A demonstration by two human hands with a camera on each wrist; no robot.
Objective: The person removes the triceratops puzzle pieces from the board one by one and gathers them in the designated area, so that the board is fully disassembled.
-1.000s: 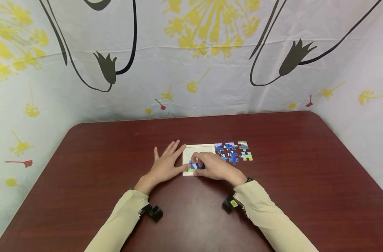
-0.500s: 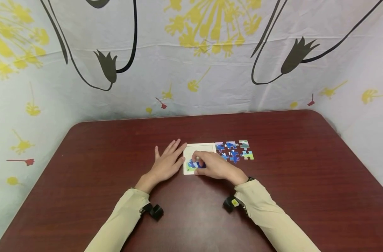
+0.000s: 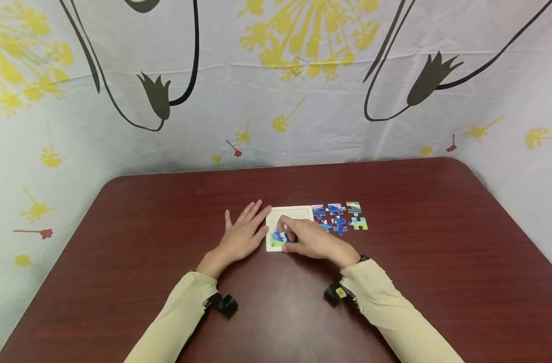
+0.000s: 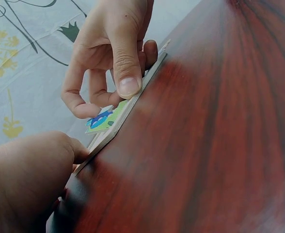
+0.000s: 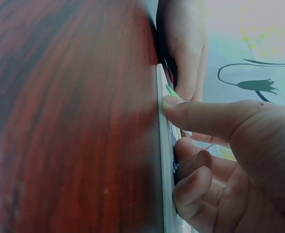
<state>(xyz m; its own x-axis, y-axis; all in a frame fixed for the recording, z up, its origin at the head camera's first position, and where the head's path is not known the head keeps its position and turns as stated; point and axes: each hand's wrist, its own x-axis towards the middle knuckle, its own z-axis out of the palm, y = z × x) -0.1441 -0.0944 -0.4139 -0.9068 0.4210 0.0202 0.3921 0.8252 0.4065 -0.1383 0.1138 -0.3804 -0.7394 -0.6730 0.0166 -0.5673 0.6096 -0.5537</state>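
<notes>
A shallow white puzzle tray point(image 3: 290, 209) lies on the table in front of me. In its lower left sit blue-and-green jigsaw pieces point(image 3: 276, 240), partly under my right hand. My left hand point(image 3: 240, 237) rests with spread fingers at the tray's left edge, the thumb point(image 4: 78, 150) touching its side in the left wrist view. My right hand point(image 3: 309, 238) bends over the tray, its thumb and forefinger curled round a puzzle piece point(image 4: 114, 116). The right thumb point(image 5: 174, 109) lies by the near rim; the piece is mostly hidden by the fingers.
Several loose jigsaw pieces point(image 3: 339, 222) lie just right of the tray. The dark red table point(image 3: 144, 262) reaches back to a hanging cloth point(image 3: 321, 136) with printed flowers. A black wrist camera point(image 3: 228, 305) sits under each forearm.
My left thumb has drawn back leftward from the pieces in the tray to its left edge. The right hand stays at nearly the same spot over the tray.
</notes>
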